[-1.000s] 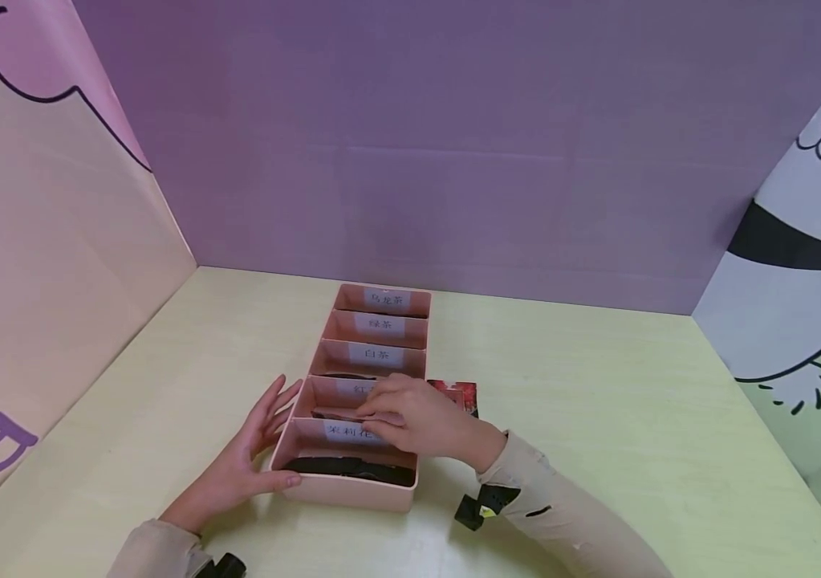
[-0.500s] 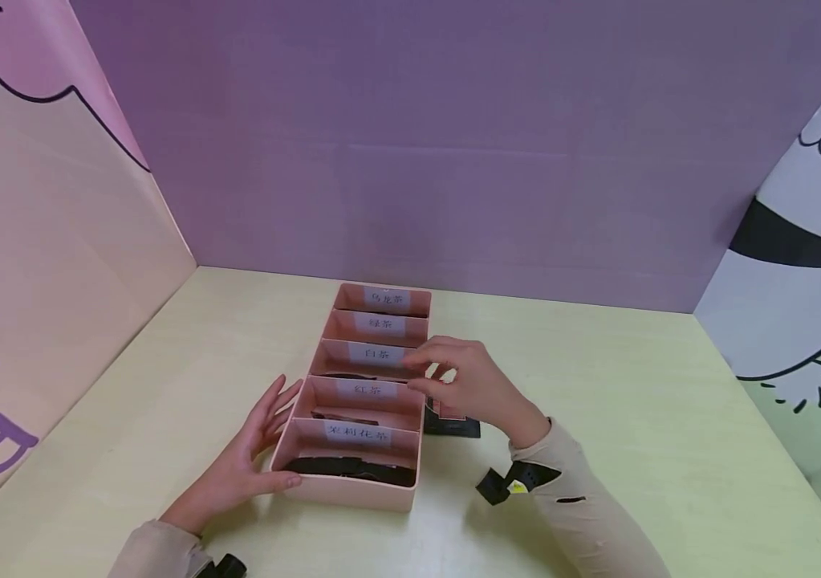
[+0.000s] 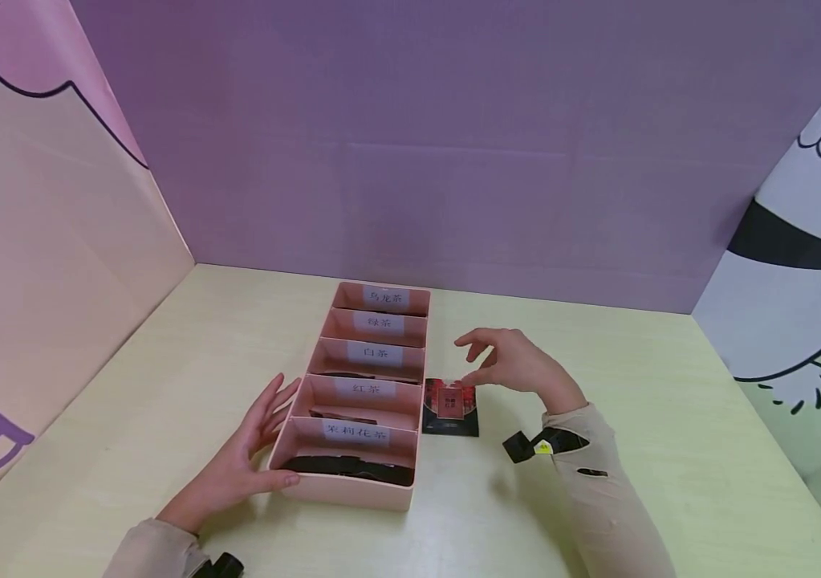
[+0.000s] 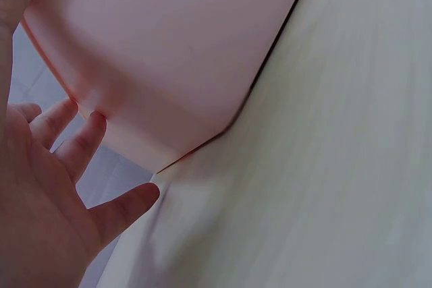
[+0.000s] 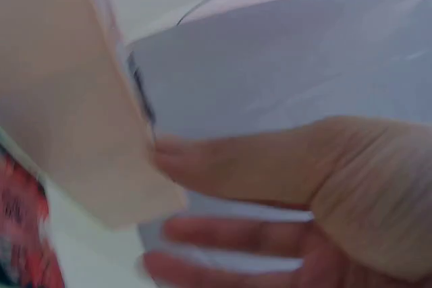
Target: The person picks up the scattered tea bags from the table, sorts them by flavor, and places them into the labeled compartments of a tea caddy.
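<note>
A long pink box (image 3: 345, 491) stands on the table, split into several compartments with Chinese tea labels. My left hand (image 3: 237, 461) rests against its near left corner, thumb at the front and fingers spread along the side. In the left wrist view, fingertips (image 4: 98, 118) touch the pink wall. To the right of the box lies a black-and-red tea sachet (image 3: 451, 409), flat on the table. Over its far edge hovers my right hand (image 3: 526, 365), fingers loosely bent and holding nothing; whether a fingertip touches the sachet I cannot tell.
Dark sachets (image 3: 352, 468) lie in the nearest compartment. One thin dark-edged sachet (image 3: 343, 417) lies in the compartment behind it, and dark edges show in some farther ones. A purple wall (image 3: 453, 160) rises behind the table (image 3: 634, 441).
My right hand has left the second-nearest compartment, where a sachet stays, and moved right to above the sachet on the table. My left hand has stayed at the box.
</note>
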A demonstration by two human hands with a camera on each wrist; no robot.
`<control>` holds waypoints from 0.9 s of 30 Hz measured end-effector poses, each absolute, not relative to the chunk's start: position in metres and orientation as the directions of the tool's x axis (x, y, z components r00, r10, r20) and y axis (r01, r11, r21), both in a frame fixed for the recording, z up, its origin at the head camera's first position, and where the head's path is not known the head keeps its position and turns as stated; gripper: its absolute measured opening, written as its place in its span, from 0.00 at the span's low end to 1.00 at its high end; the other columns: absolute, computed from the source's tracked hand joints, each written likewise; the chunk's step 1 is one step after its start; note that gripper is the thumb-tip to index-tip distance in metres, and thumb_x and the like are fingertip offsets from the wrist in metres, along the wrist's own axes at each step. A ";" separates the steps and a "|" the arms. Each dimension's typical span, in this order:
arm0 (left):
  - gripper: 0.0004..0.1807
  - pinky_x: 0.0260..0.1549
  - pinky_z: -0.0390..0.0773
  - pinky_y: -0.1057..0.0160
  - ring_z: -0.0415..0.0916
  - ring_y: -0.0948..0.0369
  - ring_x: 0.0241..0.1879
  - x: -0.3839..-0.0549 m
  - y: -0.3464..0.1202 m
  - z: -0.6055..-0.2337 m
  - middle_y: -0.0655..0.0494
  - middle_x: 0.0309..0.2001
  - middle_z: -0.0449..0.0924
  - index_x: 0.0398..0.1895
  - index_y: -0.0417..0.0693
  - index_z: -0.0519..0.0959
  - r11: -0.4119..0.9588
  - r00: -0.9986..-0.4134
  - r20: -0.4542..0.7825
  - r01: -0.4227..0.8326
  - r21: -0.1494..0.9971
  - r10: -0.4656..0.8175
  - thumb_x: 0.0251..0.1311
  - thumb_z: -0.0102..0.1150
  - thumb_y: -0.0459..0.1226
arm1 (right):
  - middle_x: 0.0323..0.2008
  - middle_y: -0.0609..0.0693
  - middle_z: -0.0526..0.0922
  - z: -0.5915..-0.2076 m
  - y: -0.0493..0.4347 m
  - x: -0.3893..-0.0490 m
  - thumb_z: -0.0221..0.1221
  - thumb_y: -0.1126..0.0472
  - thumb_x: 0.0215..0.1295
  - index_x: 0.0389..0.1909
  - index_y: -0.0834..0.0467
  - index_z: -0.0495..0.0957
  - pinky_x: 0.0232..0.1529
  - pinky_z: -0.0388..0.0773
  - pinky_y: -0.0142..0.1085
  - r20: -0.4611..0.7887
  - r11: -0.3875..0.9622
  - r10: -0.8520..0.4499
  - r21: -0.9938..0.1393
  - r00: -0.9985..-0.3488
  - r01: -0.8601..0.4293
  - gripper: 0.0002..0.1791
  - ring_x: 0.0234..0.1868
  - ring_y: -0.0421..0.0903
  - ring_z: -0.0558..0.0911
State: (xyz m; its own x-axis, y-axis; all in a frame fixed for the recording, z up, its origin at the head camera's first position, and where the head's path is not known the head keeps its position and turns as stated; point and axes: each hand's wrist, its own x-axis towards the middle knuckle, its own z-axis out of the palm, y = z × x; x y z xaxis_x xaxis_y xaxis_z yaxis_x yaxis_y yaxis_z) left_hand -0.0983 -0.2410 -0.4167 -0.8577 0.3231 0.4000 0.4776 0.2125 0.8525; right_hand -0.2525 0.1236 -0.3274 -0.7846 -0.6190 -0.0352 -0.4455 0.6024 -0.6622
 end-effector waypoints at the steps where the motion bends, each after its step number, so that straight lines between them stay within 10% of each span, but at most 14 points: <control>1: 0.67 0.59 0.60 0.76 0.54 0.73 0.71 -0.098 -0.241 -0.416 0.56 0.79 0.48 0.81 0.49 0.36 0.214 -0.859 0.399 0.477 0.853 0.322 0.45 0.71 0.19 | 0.48 0.60 0.79 -0.332 0.124 -0.255 0.72 0.65 0.56 0.62 0.62 0.74 0.38 0.80 0.40 -0.092 0.632 -0.614 -0.652 -0.784 -0.419 0.32 0.41 0.52 0.82; 15: 0.67 0.59 0.60 0.76 0.55 0.72 0.71 -0.098 -0.241 -0.417 0.55 0.79 0.47 0.81 0.49 0.36 0.213 -0.857 0.399 0.478 0.852 0.325 0.45 0.71 0.19 | 0.52 0.56 0.72 -0.379 0.103 -0.265 0.80 0.60 0.40 0.65 0.56 0.69 0.52 0.74 0.55 -0.258 0.770 -0.591 -0.465 -0.764 -0.438 0.48 0.56 0.56 0.67; 27: 0.66 0.59 0.60 0.75 0.55 0.72 0.71 -0.097 -0.241 -0.416 0.56 0.79 0.47 0.81 0.51 0.35 0.218 -0.869 0.375 0.454 0.864 0.322 0.47 0.71 0.21 | 0.39 0.54 0.76 -0.379 0.122 -0.283 0.72 0.73 0.49 0.47 0.58 0.73 0.39 0.76 0.38 -0.256 0.671 -0.637 -0.649 -0.728 -0.358 0.26 0.38 0.50 0.74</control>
